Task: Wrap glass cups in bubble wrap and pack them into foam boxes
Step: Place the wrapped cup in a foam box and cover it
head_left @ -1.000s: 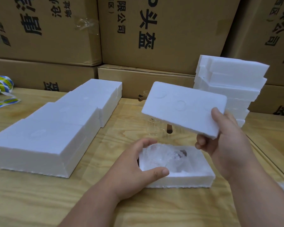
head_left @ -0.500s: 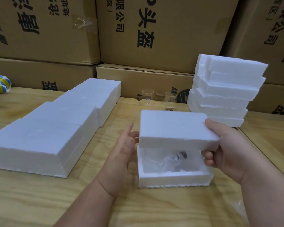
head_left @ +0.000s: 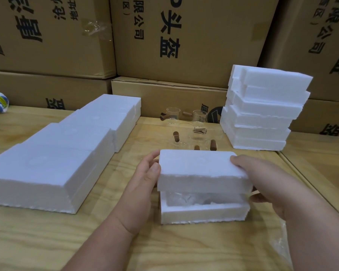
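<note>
Now my right hand (head_left: 270,184), gripping the foam lid (head_left: 200,169), has lowered it nearly onto the foam box (head_left: 204,213) below, my left hand (head_left: 145,180) steadying its edge, so closing is near.

I am seeing two bare forearms coming up from the bottom edge, with no sleeves showing. My left hand (head_left: 143,184) and right hand (head_left: 270,184) are wearing no gloves, rings or watch; nails are looking short.
</note>
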`<state>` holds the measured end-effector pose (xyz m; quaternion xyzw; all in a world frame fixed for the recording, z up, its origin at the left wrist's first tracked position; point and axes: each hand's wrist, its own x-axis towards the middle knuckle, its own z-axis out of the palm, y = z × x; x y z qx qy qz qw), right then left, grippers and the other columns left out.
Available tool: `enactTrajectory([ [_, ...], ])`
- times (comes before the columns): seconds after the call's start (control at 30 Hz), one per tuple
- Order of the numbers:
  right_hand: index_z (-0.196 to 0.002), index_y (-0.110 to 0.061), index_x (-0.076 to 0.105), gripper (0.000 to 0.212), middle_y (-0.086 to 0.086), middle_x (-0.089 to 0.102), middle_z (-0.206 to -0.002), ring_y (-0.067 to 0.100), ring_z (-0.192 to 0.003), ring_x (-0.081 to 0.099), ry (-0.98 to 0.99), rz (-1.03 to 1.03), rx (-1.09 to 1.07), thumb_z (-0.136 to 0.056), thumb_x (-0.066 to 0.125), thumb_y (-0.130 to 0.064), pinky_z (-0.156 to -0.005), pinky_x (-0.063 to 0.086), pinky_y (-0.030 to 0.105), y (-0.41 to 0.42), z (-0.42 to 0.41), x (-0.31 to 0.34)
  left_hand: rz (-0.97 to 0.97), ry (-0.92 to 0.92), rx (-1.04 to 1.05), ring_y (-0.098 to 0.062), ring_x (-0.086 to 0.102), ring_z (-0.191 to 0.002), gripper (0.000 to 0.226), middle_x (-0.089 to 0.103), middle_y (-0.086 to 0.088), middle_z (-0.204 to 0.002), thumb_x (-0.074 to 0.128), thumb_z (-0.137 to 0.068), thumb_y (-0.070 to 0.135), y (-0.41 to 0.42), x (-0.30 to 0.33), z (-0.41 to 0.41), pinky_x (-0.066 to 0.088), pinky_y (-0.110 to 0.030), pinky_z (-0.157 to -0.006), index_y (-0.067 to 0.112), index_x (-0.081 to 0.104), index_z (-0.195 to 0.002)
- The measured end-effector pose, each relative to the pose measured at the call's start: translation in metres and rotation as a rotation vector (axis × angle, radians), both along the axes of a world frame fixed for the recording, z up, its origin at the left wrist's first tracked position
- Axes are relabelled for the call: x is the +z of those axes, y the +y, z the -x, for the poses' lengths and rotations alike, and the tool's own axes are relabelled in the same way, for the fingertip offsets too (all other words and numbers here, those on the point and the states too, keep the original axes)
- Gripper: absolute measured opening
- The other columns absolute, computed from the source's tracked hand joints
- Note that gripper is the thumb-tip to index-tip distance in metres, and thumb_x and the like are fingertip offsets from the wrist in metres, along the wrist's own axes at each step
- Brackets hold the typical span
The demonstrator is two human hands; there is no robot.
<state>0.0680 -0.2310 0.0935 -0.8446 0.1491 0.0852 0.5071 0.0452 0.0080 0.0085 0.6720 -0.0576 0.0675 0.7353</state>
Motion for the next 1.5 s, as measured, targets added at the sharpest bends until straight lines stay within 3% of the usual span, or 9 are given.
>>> enactTrajectory([
  [0.43, -0.086, -0.024, 0.068, 0.029, -0.005, 0.070, -0.063, 0.027, -0.074, 0.065, 0.068, 0.013, -0.018, -0.068, 0.062, -0.045, -0.068, 0.050, 0.034, -0.002, -0.026, -0.015, 0.001, -0.004, -0.082, -0.002, 0.059, -0.124, 0.076, 0.060, 0.018, -0.137, 0.061, -0.064, 0.060, 0.000, 0.003, 0.004, 0.052, -0.022, -0.097, 0.049, 0.051, -0.138],
  [0.57, -0.134, 0.000, 0.055, 0.036, 0.020, 0.060, -0.135, 0.039, -0.124, 0.056, 0.135, 0.283, 0.049, -0.100, 0.052, -0.012, -0.076, 0.044, 0.031, 0.002, -0.058, -0.021, -0.021, -0.020, -0.059, 0.009, 0.055, -0.122, 0.081, 0.057, 0.019, -0.137, 0.061, -0.064, 0.064, -0.001, 0.006, 0.005, 0.049, -0.015, -0.096, 0.044, 0.048, -0.141],
  [0.7, -0.146, -0.004, 0.046, 0.045, 0.014, 0.052, -0.146, 0.033, -0.136, 0.049, 0.137, 0.362, -0.017, -0.101, 0.043, -0.001, -0.098, 0.045, 0.036, 0.006, -0.068, -0.022, -0.018, -0.033, -0.104, 0.001, 0.063, -0.118, 0.083, 0.067, 0.026, -0.125, 0.063, -0.067, 0.061, -0.001, 0.004, 0.005, 0.051, -0.014, -0.088, 0.037, 0.047, -0.145],
  [0.83, -0.097, 0.010, 0.056, 0.017, 0.010, 0.045, -0.077, 0.026, -0.086, 0.045, 0.094, 0.372, 0.020, -0.094, 0.048, -0.004, -0.083, 0.036, 0.036, 0.003, -0.060, -0.033, -0.013, -0.039, -0.137, 0.001, 0.062, -0.120, 0.080, 0.064, 0.028, -0.129, 0.062, -0.071, 0.061, 0.000, 0.006, 0.006, 0.050, -0.012, -0.089, 0.040, 0.045, -0.146],
  [0.9, -0.077, 0.001, 0.047, 0.017, 0.007, 0.038, -0.077, 0.026, -0.085, 0.042, 0.066, 0.353, 0.072, -0.092, 0.051, -0.007, -0.082, 0.030, 0.036, -0.006, -0.048, -0.034, -0.018, -0.037, -0.146, -0.001, 0.062, -0.121, 0.079, 0.065, 0.026, -0.129, 0.062, -0.072, 0.059, 0.000, 0.005, 0.006, 0.050, -0.012, -0.090, 0.038, 0.045, -0.146],
  [1.0, -0.099, 0.000, 0.057, 0.021, 0.008, 0.051, -0.091, 0.026, -0.093, 0.053, 0.063, 0.139, 0.077, -0.098, 0.054, -0.021, -0.081, 0.034, 0.032, -0.007, -0.029, -0.026, -0.037, -0.044, -0.142, -0.003, 0.063, -0.121, 0.080, 0.066, 0.023, -0.127, 0.064, -0.070, 0.055, 0.000, 0.003, 0.005, 0.050, -0.015, -0.090, 0.034, 0.045, -0.145],
  [1.13, -0.106, -0.036, 0.063, 0.031, -0.016, 0.065, -0.105, 0.010, -0.094, 0.064, -0.038, 0.066, 0.117, -0.087, 0.061, -0.061, -0.067, 0.046, 0.029, 0.006, 0.000, -0.007, -0.055, -0.034, -0.123, 0.005, 0.065, -0.107, 0.066, 0.069, 0.028, -0.113, 0.060, -0.076, 0.034, 0.001, -0.002, 0.001, 0.051, -0.011, -0.080, 0.036, 0.049, -0.141],
  [1.3, -0.118, -0.050, 0.059, 0.035, -0.029, 0.051, -0.113, -0.003, -0.099, 0.051, -0.180, -0.058, 0.200, -0.085, 0.065, -0.059, -0.070, 0.039, 0.022, 0.015, 0.008, 0.009, -0.079, 0.019, -0.115, 0.004, 0.066, -0.080, 0.070, 0.069, 0.027, -0.095, 0.045, -0.069, 0.015, 0.004, -0.004, -0.003, 0.050, -0.013, -0.063, 0.040, 0.052, -0.133],
  [1.5, -0.120, -0.047, 0.061, 0.033, -0.021, 0.060, -0.115, 0.006, -0.098, 0.064, -0.225, 0.021, 0.213, -0.088, 0.070, -0.048, -0.069, 0.051, 0.027, 0.009, 0.004, 0.000, -0.125, 0.018, -0.138, 0.008, 0.064, -0.091, 0.068, 0.064, 0.035, -0.102, 0.049, -0.074, 0.025, 0.003, 0.000, 0.002, 0.048, -0.009, -0.070, 0.044, 0.045, -0.139],
])
